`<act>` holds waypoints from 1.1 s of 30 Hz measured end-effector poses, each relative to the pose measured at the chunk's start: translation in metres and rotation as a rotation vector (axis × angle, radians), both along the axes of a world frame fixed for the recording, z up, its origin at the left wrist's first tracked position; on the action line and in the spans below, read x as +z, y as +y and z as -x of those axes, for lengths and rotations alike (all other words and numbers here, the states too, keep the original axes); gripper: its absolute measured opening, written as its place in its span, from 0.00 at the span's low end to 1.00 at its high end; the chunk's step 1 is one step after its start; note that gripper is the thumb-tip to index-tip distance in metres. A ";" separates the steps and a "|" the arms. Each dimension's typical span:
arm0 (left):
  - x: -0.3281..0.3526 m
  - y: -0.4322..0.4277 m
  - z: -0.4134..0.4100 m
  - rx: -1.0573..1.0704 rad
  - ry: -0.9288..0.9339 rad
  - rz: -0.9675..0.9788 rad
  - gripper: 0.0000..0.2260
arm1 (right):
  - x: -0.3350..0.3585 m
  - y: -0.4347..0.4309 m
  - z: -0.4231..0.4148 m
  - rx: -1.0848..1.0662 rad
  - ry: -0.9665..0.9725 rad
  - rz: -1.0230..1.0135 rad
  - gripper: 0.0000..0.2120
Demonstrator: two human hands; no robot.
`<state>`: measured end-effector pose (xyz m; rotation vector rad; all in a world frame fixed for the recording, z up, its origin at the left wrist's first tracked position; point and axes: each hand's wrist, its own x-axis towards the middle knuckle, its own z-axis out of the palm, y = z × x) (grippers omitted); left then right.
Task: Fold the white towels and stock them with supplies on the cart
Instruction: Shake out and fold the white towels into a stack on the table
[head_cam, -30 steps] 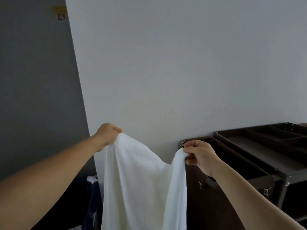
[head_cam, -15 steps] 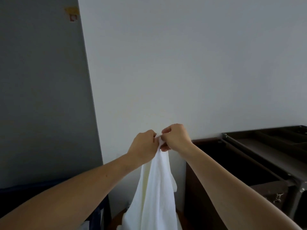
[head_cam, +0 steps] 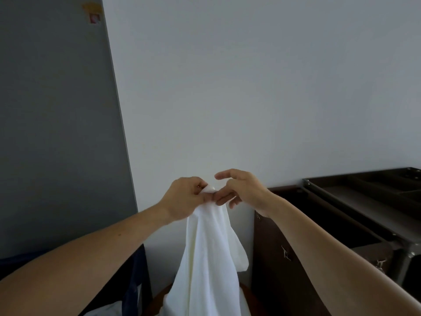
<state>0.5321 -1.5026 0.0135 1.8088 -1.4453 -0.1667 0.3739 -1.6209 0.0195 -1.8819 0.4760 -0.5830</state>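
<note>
A plain white wall (head_cam: 250, 87) fills most of the view in soft, even light. Left of it stands a grey panel (head_cam: 57, 122) with a small yellow-and-red sticker (head_cam: 93, 13) near the top. A dark brown cart (head_cam: 355, 201) sits against the wall at right

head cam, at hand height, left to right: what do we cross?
grey wall panel → left hand → white towel → right hand → dark cart
</note>
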 end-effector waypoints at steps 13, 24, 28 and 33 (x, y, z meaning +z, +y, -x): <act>0.088 -0.015 -0.042 0.145 0.259 0.491 0.06 | -0.118 -0.025 0.034 -0.060 0.397 0.432 0.22; 0.136 0.008 -0.062 0.008 0.370 0.599 0.05 | -0.079 -0.044 0.021 -0.231 0.173 0.612 0.36; 0.138 0.013 -0.065 0.023 0.397 0.615 0.07 | -0.080 -0.046 0.018 -0.093 0.195 0.633 0.26; 0.134 0.014 -0.064 0.017 0.407 0.617 0.08 | -0.082 -0.038 0.008 -0.042 0.205 0.850 0.26</act>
